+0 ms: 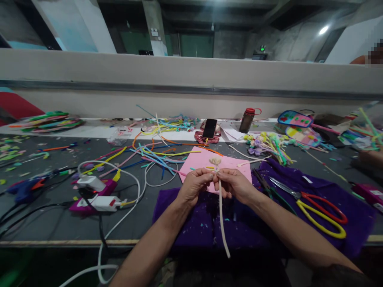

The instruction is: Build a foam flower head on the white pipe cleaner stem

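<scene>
the long cream-white fuzzy pipe cleaner [220, 207] with a small curled flower head at its top stands nearly upright between my two hands, its long axis running from the curled tip just above my fingers down and slightly to the right, its free tail hanging past the table edge toward my lap. my left hand [194, 185] is pinched closed on the stem just under the curl, thumb and forefinger tight, with a thin yellow strip poking out between them. my right hand [235, 184] is closed on the same stem from the other side, fingertips almost touching the left ones, so both hands are equally near the flower head and it sits directly ahead of them. under it lies a pink felt sheet [236, 163] on a purple fuzzy cloth [314, 199]. to my right rest yellow-and-red handled scissors [317, 209]; to my left, loose coloured pipe cleaners [152, 155] and a white charger block [103, 202].
</scene>
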Available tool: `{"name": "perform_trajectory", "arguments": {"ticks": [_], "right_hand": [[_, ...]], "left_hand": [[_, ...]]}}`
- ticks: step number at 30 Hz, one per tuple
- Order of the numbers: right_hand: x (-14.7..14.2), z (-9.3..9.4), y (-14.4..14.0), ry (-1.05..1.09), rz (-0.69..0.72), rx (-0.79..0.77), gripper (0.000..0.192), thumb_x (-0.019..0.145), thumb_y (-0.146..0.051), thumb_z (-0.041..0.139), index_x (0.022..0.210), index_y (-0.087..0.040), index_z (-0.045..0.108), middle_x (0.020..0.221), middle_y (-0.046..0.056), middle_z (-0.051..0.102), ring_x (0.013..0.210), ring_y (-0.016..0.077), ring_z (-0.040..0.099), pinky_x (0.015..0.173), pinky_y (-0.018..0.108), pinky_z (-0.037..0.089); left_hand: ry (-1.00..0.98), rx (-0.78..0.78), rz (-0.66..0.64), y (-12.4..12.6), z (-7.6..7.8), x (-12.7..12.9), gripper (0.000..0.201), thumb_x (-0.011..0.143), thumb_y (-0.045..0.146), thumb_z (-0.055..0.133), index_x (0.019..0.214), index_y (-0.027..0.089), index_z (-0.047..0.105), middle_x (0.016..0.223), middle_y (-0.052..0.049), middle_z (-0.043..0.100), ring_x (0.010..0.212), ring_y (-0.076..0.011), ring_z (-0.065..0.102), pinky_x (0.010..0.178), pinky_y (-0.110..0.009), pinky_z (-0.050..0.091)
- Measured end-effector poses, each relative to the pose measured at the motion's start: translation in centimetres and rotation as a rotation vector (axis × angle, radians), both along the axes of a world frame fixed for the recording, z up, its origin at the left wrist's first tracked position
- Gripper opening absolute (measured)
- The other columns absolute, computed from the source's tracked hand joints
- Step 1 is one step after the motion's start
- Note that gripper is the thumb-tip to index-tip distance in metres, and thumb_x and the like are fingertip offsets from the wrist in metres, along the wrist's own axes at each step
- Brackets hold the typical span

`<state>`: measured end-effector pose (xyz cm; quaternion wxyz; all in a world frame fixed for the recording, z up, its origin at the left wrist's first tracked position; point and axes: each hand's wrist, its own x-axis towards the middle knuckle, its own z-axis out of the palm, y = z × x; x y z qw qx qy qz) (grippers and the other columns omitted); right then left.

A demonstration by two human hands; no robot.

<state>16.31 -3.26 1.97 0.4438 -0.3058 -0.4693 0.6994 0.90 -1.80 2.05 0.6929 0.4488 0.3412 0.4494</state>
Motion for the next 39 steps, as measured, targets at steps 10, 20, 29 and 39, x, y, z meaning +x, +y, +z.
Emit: {"name": "perform_trajectory", "arguments": {"ticks": [10, 20, 29, 39], "right_hand": [[-0.24, 0.23, -0.80, -0.151, -0.007, 0.091, 0.026, 0.082, -0.038, 0.054, 0.077, -0.013, 0.059, 0.061, 0.002, 0.063, 0.037, 0.0066, 0.054, 0.030, 0.013, 0.033], [-0.05, 0.41, -0.60, -0.157, -0.038, 0.087, 0.027, 0.080, -0.040, 0.055, 0.076, -0.013, 0.059, 0.059, 0.001, 0.063, 0.036, 0.0068, 0.053, 0.029, 0.013, 0.033], [0.05, 0.14, -0.46, -0.084, 0.075, 0.026, 0.025, 0.080, -0.036, 0.055, 0.076, -0.012, 0.060, 0.060, 0.003, 0.065, 0.036, 0.0070, 0.054, 0.029, 0.013, 0.033], [-0.01, 0.30, -0.41, -0.303, 0.026, 0.102, 0.036, 0.078, -0.047, 0.053, 0.074, -0.011, 0.061, 0.055, 0.002, 0.061, 0.037, 0.0074, 0.052, 0.030, 0.014, 0.031]], "left_hand": [[0.036, -0.009, 0.089, 0.29, -0.27, 0.16, 0.021, 0.069, 0.031, 0.057, 0.056, 0.014, 0.052, 0.047, 0.003, 0.048, 0.038, -0.0046, 0.037, 0.038, -0.019, 0.019], [0.028, 0.013, 0.077, 0.55, -0.34, -0.01, 0.030, 0.063, 0.036, 0.070, 0.080, 0.012, 0.066, 0.064, -0.002, 0.060, 0.048, -0.0053, 0.044, 0.040, -0.017, 0.025], [-0.001, -0.022, -0.060, 0.30, -0.27, 0.09, 0.024, 0.062, 0.033, 0.072, 0.074, 0.013, 0.064, 0.058, 0.000, 0.054, 0.049, -0.0064, 0.045, 0.043, -0.018, 0.027], [-0.045, -0.007, -0.001, 0.25, -0.07, 0.10, 0.020, 0.064, 0.029, 0.069, 0.072, 0.012, 0.061, 0.057, 0.003, 0.050, 0.045, -0.0037, 0.040, 0.039, -0.016, 0.023]]}}
